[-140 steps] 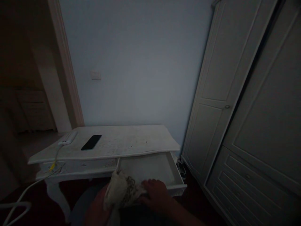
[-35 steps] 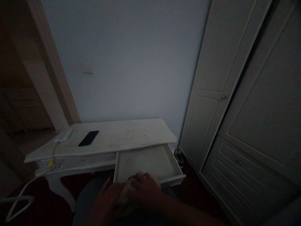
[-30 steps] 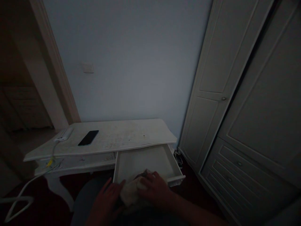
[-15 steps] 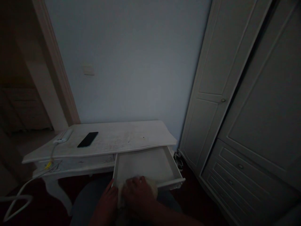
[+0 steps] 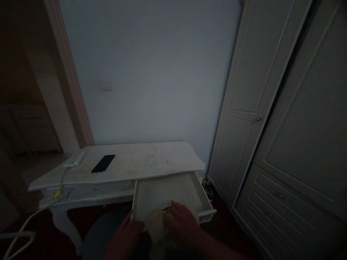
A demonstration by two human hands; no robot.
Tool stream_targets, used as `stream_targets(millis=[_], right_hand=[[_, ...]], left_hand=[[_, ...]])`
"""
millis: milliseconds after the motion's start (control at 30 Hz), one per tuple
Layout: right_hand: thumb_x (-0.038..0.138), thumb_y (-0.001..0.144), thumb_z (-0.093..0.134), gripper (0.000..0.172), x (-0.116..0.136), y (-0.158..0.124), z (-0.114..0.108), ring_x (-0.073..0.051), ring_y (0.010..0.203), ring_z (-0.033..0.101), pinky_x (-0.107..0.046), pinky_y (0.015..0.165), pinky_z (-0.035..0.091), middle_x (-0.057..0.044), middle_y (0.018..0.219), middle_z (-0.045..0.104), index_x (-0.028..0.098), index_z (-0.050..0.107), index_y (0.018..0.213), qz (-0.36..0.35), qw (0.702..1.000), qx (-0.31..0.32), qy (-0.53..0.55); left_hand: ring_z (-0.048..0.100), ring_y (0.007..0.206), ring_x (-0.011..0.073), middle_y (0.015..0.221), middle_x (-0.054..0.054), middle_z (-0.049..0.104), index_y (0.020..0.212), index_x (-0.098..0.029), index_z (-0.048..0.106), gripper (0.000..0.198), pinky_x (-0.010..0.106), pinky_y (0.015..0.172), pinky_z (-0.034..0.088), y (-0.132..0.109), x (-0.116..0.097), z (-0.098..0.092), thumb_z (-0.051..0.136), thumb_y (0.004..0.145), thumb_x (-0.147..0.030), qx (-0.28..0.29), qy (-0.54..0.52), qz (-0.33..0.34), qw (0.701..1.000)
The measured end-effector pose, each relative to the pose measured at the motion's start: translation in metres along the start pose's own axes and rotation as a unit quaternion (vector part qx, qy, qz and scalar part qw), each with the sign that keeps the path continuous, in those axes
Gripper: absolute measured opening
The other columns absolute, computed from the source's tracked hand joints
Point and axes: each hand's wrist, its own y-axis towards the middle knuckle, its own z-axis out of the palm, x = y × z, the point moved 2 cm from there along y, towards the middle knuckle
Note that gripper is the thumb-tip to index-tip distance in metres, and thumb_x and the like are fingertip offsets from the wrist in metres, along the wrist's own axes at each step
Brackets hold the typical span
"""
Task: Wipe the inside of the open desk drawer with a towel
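Note:
A white drawer [image 5: 168, 193] is pulled out from the right half of the white desk [image 5: 146, 155]. My left hand [image 5: 128, 229] grips the drawer's front left corner. Bunched under my right hand [image 5: 180, 220] is a pale cloth [image 5: 157, 225], which I hold at the drawer's front edge. Part of the cloth hangs down over the front toward my lap. The palm side of my right hand is hidden, and the low light blurs the fingers.
A dark phone [image 5: 103, 163] and a white power strip [image 5: 75, 159] lie on the desk's left part. A white cable [image 5: 25, 222] loops down at the left. The wardrobe [image 5: 244, 108] stands close on the right, beyond dark shoes [image 5: 207, 189].
My right hand has moved to the right along the drawer's front with the cloth. My left hand stays at the left corner. The view has shifted slightly.

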Motion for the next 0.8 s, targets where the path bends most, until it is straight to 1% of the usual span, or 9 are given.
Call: stream_targets(millis=[100, 233, 300, 400, 467, 533, 633, 700, 800], right_hand=[[0.040, 0.090, 0.076, 0.036, -0.039, -0.039, -0.010, -0.029, 0.120, 0.060, -0.041, 0.100, 0.051, -0.008, 0.130, 0.068, 0.030, 0.064, 0.123, 0.042, 0.999, 0.016, 0.007], [0.032, 0.089, 0.075, 0.028, -0.087, -0.090, -0.024, -0.029, 0.114, 0.060, -0.040, 0.097, 0.049, -0.007, 0.127, 0.069, 0.029, 0.066, 0.115, 0.043, 0.998, -0.014, -0.035], [0.030, 0.089, 0.076, 0.027, -0.102, -0.110, -0.033, -0.029, 0.112, 0.060, -0.040, 0.095, 0.048, -0.006, 0.125, 0.069, 0.029, 0.065, 0.114, 0.034, 0.997, -0.041, -0.055], [0.025, 0.091, 0.072, 0.019, -0.111, -0.123, -0.041, -0.027, 0.107, 0.060, -0.038, 0.093, 0.046, -0.006, 0.117, 0.070, 0.028, 0.065, 0.109, 0.032, 0.992, -0.095, -0.072], [0.024, 0.094, 0.069, 0.014, -0.107, -0.119, -0.040, -0.026, 0.105, 0.060, -0.037, 0.092, 0.045, -0.006, 0.114, 0.070, 0.027, 0.064, 0.107, 0.029, 0.990, -0.120, -0.074], [0.023, 0.095, 0.068, 0.013, -0.096, -0.106, -0.034, -0.026, 0.101, 0.060, -0.037, 0.090, 0.045, -0.006, 0.110, 0.070, 0.027, 0.063, 0.107, 0.021, 0.987, -0.139, -0.072], [0.024, 0.096, 0.068, 0.013, -0.072, -0.075, -0.019, -0.024, 0.092, 0.058, -0.036, 0.083, 0.045, -0.004, 0.103, 0.070, 0.027, 0.062, 0.108, -0.017, 0.983, -0.172, -0.056], [0.024, 0.096, 0.068, 0.013, -0.054, -0.053, -0.009, -0.023, 0.087, 0.057, -0.035, 0.079, 0.045, -0.003, 0.101, 0.070, 0.027, 0.062, 0.107, -0.044, 0.982, -0.180, -0.029], [0.020, 0.094, 0.070, 0.015, -0.029, -0.022, -0.007, -0.023, 0.089, 0.058, -0.035, 0.078, 0.046, -0.004, 0.105, 0.071, 0.026, 0.060, 0.103, -0.024, 0.984, -0.173, 0.033]], left_hand=[[0.071, 0.126, 0.0254, 0.119, 0.002, 0.081, 0.118, -0.031, 0.073, 0.035, 0.058, 0.131, 0.031, 0.003, 0.000, -0.005, 0.052, 0.097, -0.013, 0.042, -0.005, -0.022, 0.999], [0.069, 0.130, 0.0277, 0.124, 0.002, 0.081, 0.115, -0.029, 0.075, 0.037, 0.061, 0.130, 0.032, 0.005, -0.007, -0.014, 0.056, 0.091, -0.008, 0.073, 0.005, -0.050, 0.996], [0.071, 0.126, 0.0275, 0.122, 0.002, 0.081, 0.115, -0.029, 0.075, 0.037, 0.063, 0.129, 0.032, 0.005, -0.013, -0.022, 0.056, 0.091, -0.007, 0.069, 0.010, -0.055, 0.996], [0.073, 0.120, 0.0269, 0.113, 0.002, 0.082, 0.112, -0.030, 0.075, 0.030, 0.067, 0.131, 0.024, 0.007, -0.024, -0.038, 0.059, 0.093, -0.012, 0.051, 0.025, -0.035, 0.998], [0.072, 0.119, 0.0275, 0.110, 0.003, 0.081, 0.108, -0.029, 0.075, 0.022, 0.069, 0.132, 0.019, 0.013, -0.032, -0.046, 0.065, 0.092, -0.019, 0.033, 0.036, -0.009, 0.999], [0.072, 0.117, 0.0274, 0.106, 0.004, 0.079, 0.102, -0.028, 0.076, 0.012, 0.068, 0.133, 0.017, 0.023, -0.039, -0.049, 0.068, 0.093, -0.028, 0.019, 0.035, 0.021, 0.999], [0.072, 0.110, 0.0249, 0.100, 0.004, 0.077, 0.095, -0.027, 0.076, 0.013, 0.064, 0.134, 0.018, 0.037, -0.047, -0.044, 0.066, 0.097, -0.035, 0.019, 0.019, 0.055, 0.998], [0.071, 0.111, 0.0249, 0.103, 0.004, 0.076, 0.099, -0.027, 0.076, 0.014, 0.060, 0.130, 0.028, 0.041, -0.049, -0.039, 0.064, 0.099, -0.034, 0.027, 0.007, 0.058, 0.998], [0.069, 0.114, 0.0292, 0.114, 0.007, 0.075, 0.109, -0.026, 0.075, 0.019, 0.052, 0.110, 0.050, 0.040, -0.048, -0.037, 0.063, 0.094, -0.027, 0.074, -0.004, 0.022, 0.997]])
